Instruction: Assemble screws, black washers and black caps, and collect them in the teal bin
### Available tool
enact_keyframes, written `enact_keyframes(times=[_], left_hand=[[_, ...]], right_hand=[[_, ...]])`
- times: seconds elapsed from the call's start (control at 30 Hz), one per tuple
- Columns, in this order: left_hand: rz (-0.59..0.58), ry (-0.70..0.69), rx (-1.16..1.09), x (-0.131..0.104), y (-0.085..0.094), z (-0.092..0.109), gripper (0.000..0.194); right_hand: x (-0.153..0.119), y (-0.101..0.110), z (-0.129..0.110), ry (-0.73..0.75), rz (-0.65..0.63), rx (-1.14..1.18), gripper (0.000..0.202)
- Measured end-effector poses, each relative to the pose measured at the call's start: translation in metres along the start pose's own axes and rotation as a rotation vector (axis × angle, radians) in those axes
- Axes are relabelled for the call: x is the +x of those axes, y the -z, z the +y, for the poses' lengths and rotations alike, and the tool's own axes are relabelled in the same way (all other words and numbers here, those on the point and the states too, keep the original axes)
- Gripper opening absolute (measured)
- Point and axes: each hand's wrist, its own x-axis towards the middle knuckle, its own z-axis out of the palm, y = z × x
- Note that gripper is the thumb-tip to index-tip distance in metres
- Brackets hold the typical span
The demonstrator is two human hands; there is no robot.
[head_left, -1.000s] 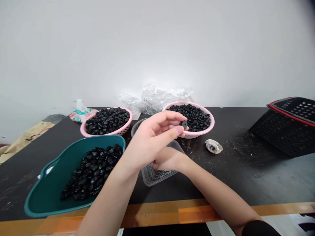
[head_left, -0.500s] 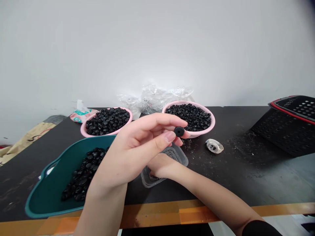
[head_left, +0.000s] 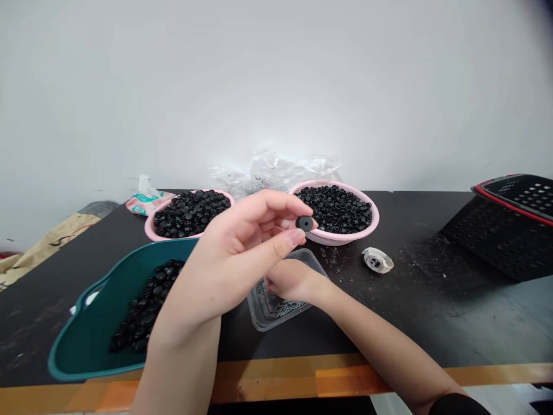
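Pinched between the thumb and fingers of my left hand [head_left: 233, 259] is a small round black cap [head_left: 305, 223] with a hole in its middle, its flat face toward me. Behind and below it, my right hand [head_left: 291, 281] reaches over a clear plastic container [head_left: 259, 323] that holds many thin metal pins [head_left: 287, 308]. The right fingers are mostly hidden behind my left hand, so what they hold, if anything, does not show.
Pink baskets of black parts stand at the back left [head_left: 151, 230] and back right [head_left: 375, 219]. A teal basin [head_left: 82, 340] of black parts is at left. A tape roll [head_left: 377, 260] lies right of centre; a black crate [head_left: 484, 236] stands far right. Clear plastic bags [head_left: 272, 170] lie against the wall.
My left hand has moved slightly left with the black cap, which has turned its holed face more toward me. My right hand has lifted a little, uncovering more pins in the container.
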Motion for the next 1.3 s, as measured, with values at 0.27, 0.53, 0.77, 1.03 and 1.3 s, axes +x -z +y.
enact_keyframes(times=[0.27,0.53,0.77,1.03,1.3], left_hand=[[-0.005,0.001,-0.035,-0.001,0.002,0.000,0.016],[0.042,0.005,-0.011,0.001,0.005,-0.001,0.011],[0.048,0.001,0.025,-0.001,-0.006,0.006,0.009],[-0.019,-0.014,-0.074,-0.003,-0.018,0.006,0.019],[-0.036,-0.071,-0.001,-0.008,-0.021,0.008,0.026]], right_hand=[[0.005,-0.007,0.002,0.057,-0.093,0.084,0.019],[-0.024,0.029,0.034,0.370,0.251,0.691,0.014],[-0.085,0.060,0.013,0.580,0.749,1.352,0.011],[-0.092,0.053,-0.011,0.599,0.864,1.491,0.006],[-0.092,0.046,-0.016,0.570,1.014,1.455,0.005]])
